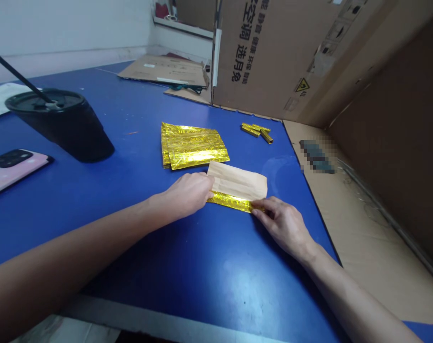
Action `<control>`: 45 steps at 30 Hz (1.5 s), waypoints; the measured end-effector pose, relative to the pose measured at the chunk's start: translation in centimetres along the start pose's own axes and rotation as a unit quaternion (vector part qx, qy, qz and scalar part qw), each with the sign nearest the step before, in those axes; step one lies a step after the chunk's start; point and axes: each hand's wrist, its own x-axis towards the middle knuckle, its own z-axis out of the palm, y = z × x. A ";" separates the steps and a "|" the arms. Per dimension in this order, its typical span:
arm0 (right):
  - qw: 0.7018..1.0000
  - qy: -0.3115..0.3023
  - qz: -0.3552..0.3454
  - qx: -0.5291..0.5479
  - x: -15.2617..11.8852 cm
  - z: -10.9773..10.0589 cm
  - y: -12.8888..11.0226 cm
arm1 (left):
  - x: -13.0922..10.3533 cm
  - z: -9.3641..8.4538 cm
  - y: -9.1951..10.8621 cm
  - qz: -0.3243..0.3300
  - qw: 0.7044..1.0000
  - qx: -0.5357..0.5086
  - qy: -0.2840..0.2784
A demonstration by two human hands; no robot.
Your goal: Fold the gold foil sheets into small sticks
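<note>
A sheet of paper (238, 181), tan on its upper face, lies on the blue table with its near edge folded over into a shiny gold strip. My left hand (193, 193) is closed on the left end of the fold. At the strip's right end, my right hand (283, 221) pinches the gold edge between thumb and fingers. Just beyond the sheet rests a stack of gold foil sheets (197, 145). Farther back to the right are several small folded gold pieces (255, 131).
A black tumbler (69, 126) with a straw and a pink phone (18, 166) occupy the left of the blue table (202, 286). Flat cardboard (162, 69) lies at the back. A large cardboard box (270, 57) stands behind, with more cardboard along the right side.
</note>
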 end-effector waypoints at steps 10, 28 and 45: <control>0.998 -0.012 -0.006 -0.064 -0.1 0.0 -0.7 | 0.0 0.4 0.0 -0.017 1.000 0.006 -0.003; 1.000 -0.024 0.000 0.004 0.0 -0.1 0.0 | 0.0 0.5 0.1 -0.019 1.000 0.018 -0.008; 1.000 -0.005 0.019 -0.023 0.4 0.1 0.1 | -0.1 0.2 0.3 -0.025 0.999 0.032 -0.013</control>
